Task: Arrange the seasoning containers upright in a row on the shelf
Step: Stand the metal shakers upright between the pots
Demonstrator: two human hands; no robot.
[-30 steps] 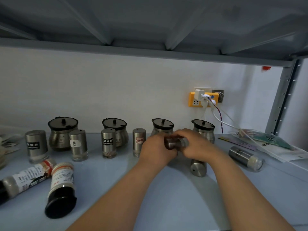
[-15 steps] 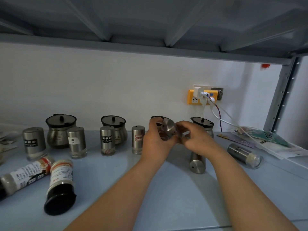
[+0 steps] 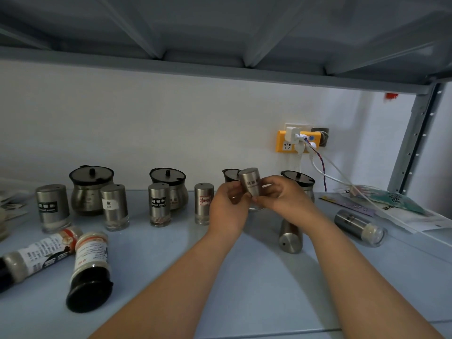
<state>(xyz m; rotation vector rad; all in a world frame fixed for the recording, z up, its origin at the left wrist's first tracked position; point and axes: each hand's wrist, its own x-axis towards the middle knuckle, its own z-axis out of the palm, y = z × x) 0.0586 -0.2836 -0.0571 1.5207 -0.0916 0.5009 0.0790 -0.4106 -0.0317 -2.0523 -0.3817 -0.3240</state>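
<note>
Both hands hold one steel shaker (image 3: 251, 182) nearly upright just above the shelf (image 3: 244, 289), its label facing me. My left hand (image 3: 226, 204) grips its left side and my right hand (image 3: 281, 196) pinches its right side. Several steel shakers stand upright in a row to the left: (image 3: 52, 206), (image 3: 114, 206), (image 3: 159, 204), (image 3: 203, 203). Another steel shaker (image 3: 290, 237) lies on its side under my right wrist. A further shaker (image 3: 358, 226) lies on its side at the right.
Steel pots with dark lids stand along the back wall: (image 3: 91, 187), (image 3: 168, 184), (image 3: 299, 182). Two plastic spice bottles (image 3: 90, 267), (image 3: 36, 258) lie on their sides at front left. Packets (image 3: 396, 206) and cables from a yellow socket (image 3: 297, 141) occupy the right.
The shaker in my hands has turned from lying sideways to nearly upright, label toward me, and sits slightly higher.
</note>
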